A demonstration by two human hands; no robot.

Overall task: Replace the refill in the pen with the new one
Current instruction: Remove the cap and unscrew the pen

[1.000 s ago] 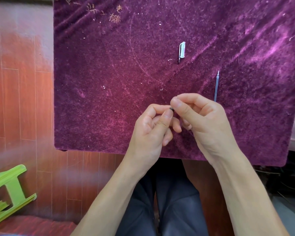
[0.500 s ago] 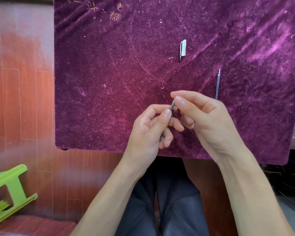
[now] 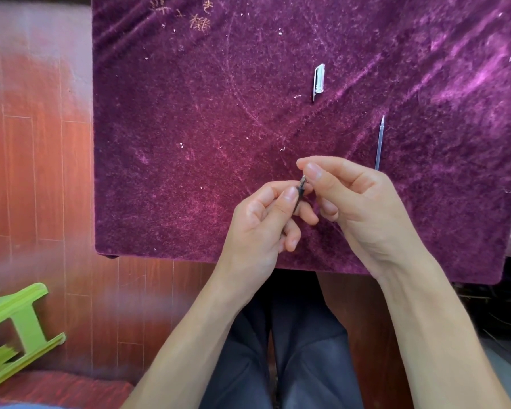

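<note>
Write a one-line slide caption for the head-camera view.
Both hands, left hand and right hand, grip the pen; cap and refill lie on cloth.

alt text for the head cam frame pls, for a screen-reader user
Two bare hands work a dark pen over a purple velvet cloth: the left hand grips its barrel while the right hand pinches its tip end. A clear refill and a pen cap lie apart on the cloth beyond the hands.
</note>
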